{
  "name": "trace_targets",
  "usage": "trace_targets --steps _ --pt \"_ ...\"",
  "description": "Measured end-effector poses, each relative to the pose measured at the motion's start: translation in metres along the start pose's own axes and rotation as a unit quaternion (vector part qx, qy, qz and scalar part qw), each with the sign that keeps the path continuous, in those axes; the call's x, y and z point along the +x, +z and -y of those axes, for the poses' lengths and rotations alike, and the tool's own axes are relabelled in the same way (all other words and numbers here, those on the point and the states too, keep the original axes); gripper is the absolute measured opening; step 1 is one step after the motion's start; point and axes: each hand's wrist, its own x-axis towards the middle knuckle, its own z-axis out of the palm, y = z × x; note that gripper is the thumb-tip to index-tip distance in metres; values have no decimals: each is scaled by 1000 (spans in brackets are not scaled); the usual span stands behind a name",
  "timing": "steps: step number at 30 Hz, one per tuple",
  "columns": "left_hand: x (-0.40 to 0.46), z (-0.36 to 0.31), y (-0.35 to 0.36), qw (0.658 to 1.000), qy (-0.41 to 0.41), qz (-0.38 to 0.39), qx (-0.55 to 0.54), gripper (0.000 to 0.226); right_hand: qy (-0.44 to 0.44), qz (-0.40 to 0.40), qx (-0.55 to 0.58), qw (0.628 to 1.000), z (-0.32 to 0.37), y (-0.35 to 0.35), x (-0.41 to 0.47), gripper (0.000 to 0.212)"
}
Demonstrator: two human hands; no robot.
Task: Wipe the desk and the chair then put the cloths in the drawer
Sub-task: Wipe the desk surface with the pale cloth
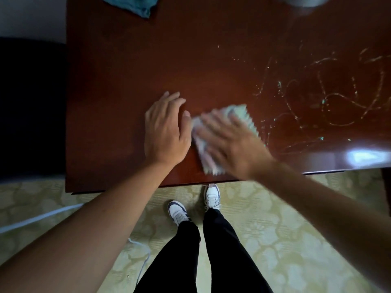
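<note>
Pressing flat, open right hand [230, 140] pins pale cloth [213, 134] on worktop [127, 60] near front edge. Left hand [167, 127] open, resting beside it. Cloth looks soft, light; likely bunches, so best pinched at an edge.

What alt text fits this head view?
The right hand presses a pale cloth flat on a dark red desk, beside streaky marks. The left hand rests flat alongside; a teal cloth lies at the far edge.
</note>
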Motion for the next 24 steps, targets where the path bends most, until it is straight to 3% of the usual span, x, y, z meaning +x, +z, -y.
trace_targets --steps 3,5,9,11,13,15,18,24 --pt "-2 -1 -4 1000 5 19 -1 44 144 -45 -8 989 -50 -11 45 51" --pt "-2 -1 -4 1000 8 23 -4 48 180 -51 -4 982 -39 -9 49 54" --pt "-3 0 -4 1000 11 21 1 49 42 -18 21 999 31 4 -15 53" --pt "-3 -1 -3 1000 9 21 13 46 6 11 7 1000 20 0 -25 52" --pt "-2 -3 -1 998 -9 21 53 44 44 1 -25 999 -18 -4 -2 52" --pt "-2 -3 2 992 -47 18 111 45 139 -24 -28 990 -58 -13 32 56" --pt "-3 -1 6 986 -67 25 148 47 217 -37 -15 975 -61 -13 52 59" --pt "-2 1 7 989 -58 5 138 41 84 -32 19 996 45 8 -25 51"
